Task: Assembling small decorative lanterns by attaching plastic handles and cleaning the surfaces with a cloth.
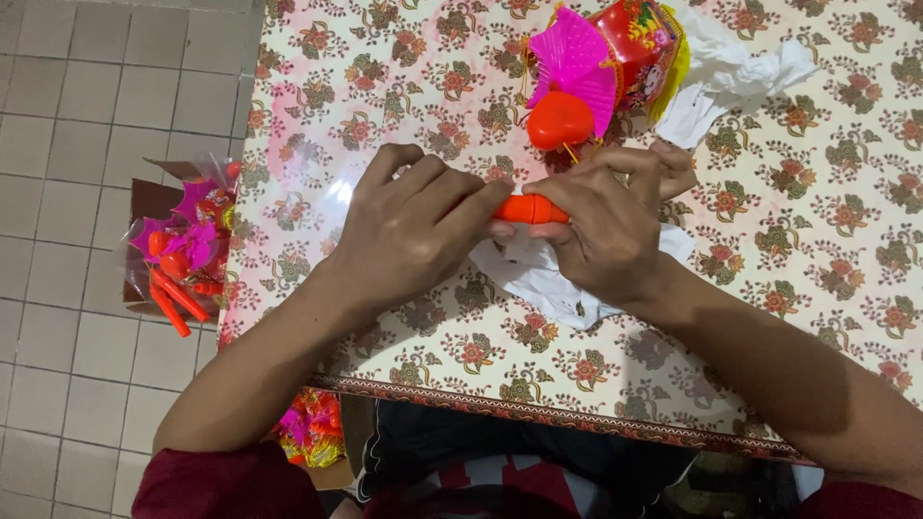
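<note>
Two bare hands meet over a table [808, 317] that wears a shiny flowered cloth. Between them is a little orange stick [530, 209], a smooth plastic tube lying flat. The left hand [413, 231] has its fingers curled together and pinches the left end of the orange stick with the thumb and fingertips. The right hand [606, 226] is closed around the right end of the orange stick, fingers folded over it (only the middle bit of the stick shows).

Just under the orange stick lies a crumpled white plastic bag [543, 284], flat on the cloth. Just above the orange stick sits a round orange-red ball part [561, 119], and stuck to it is a bright pink fan piece [575, 60]. Beside that, further above the orange stick, is a red toy lantern [642, 48] with yellow fringe. More white paper [745, 72] lies up and to the right of the orange stick.

Far to the left of the orange stick, down on the tiled floor [67, 144], a brown box [154, 199] holds more pink and orange pieces in clear wrap.
</note>
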